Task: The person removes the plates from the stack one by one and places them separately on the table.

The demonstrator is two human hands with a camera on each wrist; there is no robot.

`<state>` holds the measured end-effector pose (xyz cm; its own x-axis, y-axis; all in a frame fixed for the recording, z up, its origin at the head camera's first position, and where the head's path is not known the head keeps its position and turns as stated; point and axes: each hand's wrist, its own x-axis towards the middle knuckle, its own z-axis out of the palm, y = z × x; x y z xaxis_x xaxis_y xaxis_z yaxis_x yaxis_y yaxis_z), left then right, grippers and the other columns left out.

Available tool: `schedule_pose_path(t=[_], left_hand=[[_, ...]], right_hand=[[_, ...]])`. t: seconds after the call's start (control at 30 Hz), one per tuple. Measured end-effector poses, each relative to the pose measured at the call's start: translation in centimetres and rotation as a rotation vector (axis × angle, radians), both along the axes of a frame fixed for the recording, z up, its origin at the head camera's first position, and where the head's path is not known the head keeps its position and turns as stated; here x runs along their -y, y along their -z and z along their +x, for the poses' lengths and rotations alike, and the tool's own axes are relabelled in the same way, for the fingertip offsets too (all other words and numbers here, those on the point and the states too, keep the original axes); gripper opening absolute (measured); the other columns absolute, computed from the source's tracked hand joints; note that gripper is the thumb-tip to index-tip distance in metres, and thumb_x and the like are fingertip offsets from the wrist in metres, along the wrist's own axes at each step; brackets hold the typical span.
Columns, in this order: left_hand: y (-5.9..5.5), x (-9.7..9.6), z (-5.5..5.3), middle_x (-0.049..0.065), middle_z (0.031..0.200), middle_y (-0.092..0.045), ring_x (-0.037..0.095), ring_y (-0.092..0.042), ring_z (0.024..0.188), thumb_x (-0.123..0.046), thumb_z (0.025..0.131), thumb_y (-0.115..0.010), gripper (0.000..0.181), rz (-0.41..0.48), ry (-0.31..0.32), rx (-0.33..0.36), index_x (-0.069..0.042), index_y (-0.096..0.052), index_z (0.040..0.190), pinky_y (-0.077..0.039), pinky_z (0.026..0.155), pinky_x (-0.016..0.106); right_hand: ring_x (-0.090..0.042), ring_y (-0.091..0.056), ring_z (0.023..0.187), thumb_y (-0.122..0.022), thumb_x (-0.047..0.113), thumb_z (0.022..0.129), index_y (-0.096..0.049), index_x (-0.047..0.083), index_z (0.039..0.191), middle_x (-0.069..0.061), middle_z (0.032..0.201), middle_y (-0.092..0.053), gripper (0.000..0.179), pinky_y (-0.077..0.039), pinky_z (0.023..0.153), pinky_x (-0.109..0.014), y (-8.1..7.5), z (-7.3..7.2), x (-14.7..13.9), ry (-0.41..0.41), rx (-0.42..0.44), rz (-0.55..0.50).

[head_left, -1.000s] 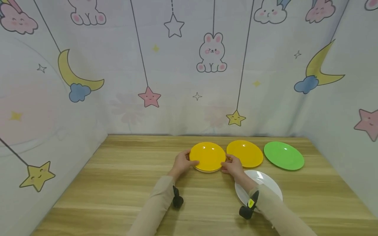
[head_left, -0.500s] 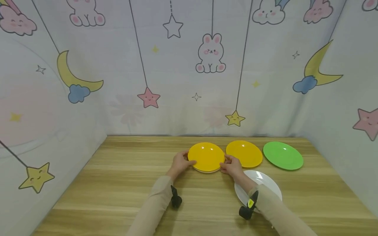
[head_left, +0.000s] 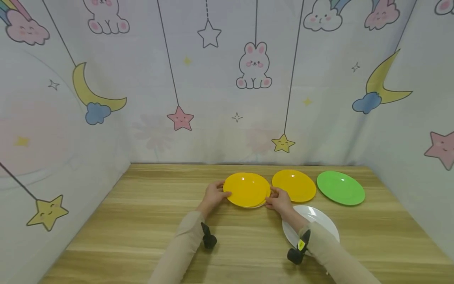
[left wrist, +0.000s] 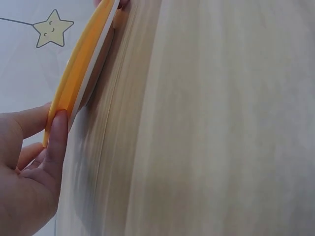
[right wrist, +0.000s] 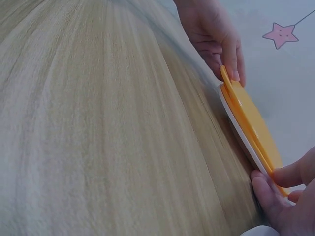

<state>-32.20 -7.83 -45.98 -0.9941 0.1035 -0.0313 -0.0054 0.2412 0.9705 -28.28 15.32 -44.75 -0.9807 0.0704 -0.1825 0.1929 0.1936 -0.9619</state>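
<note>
A small stack of plates stands at the back middle of the wooden table. Its top yellow plate point(head_left: 244, 190) sits shifted left over a second yellow plate point(head_left: 268, 192), and a white plate point(right wrist: 241, 129) shows underneath. My left hand point(head_left: 213, 198) pinches the top plate's left rim between thumb and fingers; in the right wrist view that rim is raised off the plates below. On the opposite side, my right hand point(head_left: 281, 200) grips the right edge of the stack, thumb on the yellow rim and a finger at the white underside.
Another yellow plate point(head_left: 294, 185) and a green plate point(head_left: 340, 188) lie to the right along the back. A separate white plate point(head_left: 320, 221) lies partly under my right forearm. A patterned curtain point(head_left: 213, 86) closes off the back and sides of the table point(head_left: 142, 221).
My left hand has moved a little left, drawing the top yellow plate with it, so the second yellow plate's right edge now shows. The right hand has stayed nearly still.
</note>
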Motion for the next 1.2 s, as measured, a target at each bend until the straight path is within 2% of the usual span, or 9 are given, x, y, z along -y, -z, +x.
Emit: schedule_pose_path(t=[0.17, 0.37, 0.53, 0.83, 1.0, 1.2], left_hand=[[0.1, 0.1, 0.3, 0.027, 0.123, -0.049, 0.031, -0.061, 0.096, 0.005, 0.080, -0.063, 0.051, 0.044, -0.021, -0.005, 0.009, -0.044, 0.127, -0.055, 0.065, 0.027], [-0.1, 0.4, 0.8, 0.027, 0.120, -0.050, 0.018, -0.063, 0.076, 0.005, 0.080, -0.063, 0.051, 0.094, -0.069, -0.013, 0.009, -0.045, 0.127, -0.055, 0.060, 0.026], [-0.4, 1.0, 1.3, 0.030, 0.121, -0.048, 0.011, -0.060, 0.067, 0.004, 0.081, -0.062, 0.050, 0.077, -0.066, -0.045, 0.012, -0.043, 0.127, -0.054, 0.060, 0.025], [-1.0, 2.5, 1.5, 0.027, 0.123, -0.047, 0.014, -0.062, 0.071, 0.005, 0.081, -0.062, 0.053, 0.101, -0.132, -0.044, 0.009, -0.042, 0.130, -0.055, 0.066, 0.029], [-1.4, 3.0, 1.6, 0.025, 0.123, -0.048, 0.015, -0.061, 0.076, 0.004, 0.080, -0.063, 0.052, 0.088, -0.191, -0.045, 0.007, -0.044, 0.129, -0.055, 0.068, 0.029], [-2.2, 4.1, 1.6, 0.021, 0.124, -0.048, 0.018, -0.060, 0.080, 0.002, 0.082, -0.062, 0.053, 0.096, -0.223, -0.035, 0.005, -0.042, 0.132, -0.054, 0.074, 0.033]], right_hand=[[-0.011, -0.060, 0.062, -0.056, -0.008, 0.084, -0.033, -0.006, 0.136, -0.013, 0.089, -0.048, 0.057, -0.054, 0.060, -0.025, 0.1, -0.1, 0.1, 0.007, 0.004, 0.012], [-0.011, -0.060, 0.062, -0.055, -0.008, 0.084, -0.033, -0.008, 0.135, -0.015, 0.090, -0.050, 0.056, -0.054, 0.059, -0.024, 0.2, -0.1, 0.1, 0.003, -0.009, 0.015], [-0.011, -0.060, 0.060, -0.055, -0.009, 0.084, -0.033, -0.008, 0.135, -0.015, 0.089, -0.050, 0.056, -0.054, 0.059, -0.024, 0.3, -0.1, 0.2, 0.006, -0.018, 0.019], [-0.012, -0.060, 0.061, -0.055, -0.010, 0.083, -0.032, -0.009, 0.135, -0.014, 0.089, -0.047, 0.057, -0.055, 0.059, -0.025, 0.2, 0.0, 0.1, 0.009, -0.016, 0.009], [-0.012, -0.060, 0.061, -0.055, -0.009, 0.083, -0.033, -0.008, 0.135, -0.014, 0.090, -0.048, 0.057, -0.054, 0.059, -0.024, 0.2, 0.0, 0.2, 0.017, -0.011, 0.020], [-0.010, -0.059, 0.060, -0.055, -0.008, 0.084, -0.033, -0.008, 0.135, -0.016, 0.093, -0.049, 0.055, -0.054, 0.058, -0.023, 0.3, -0.2, 0.2, 0.018, -0.015, 0.040]])
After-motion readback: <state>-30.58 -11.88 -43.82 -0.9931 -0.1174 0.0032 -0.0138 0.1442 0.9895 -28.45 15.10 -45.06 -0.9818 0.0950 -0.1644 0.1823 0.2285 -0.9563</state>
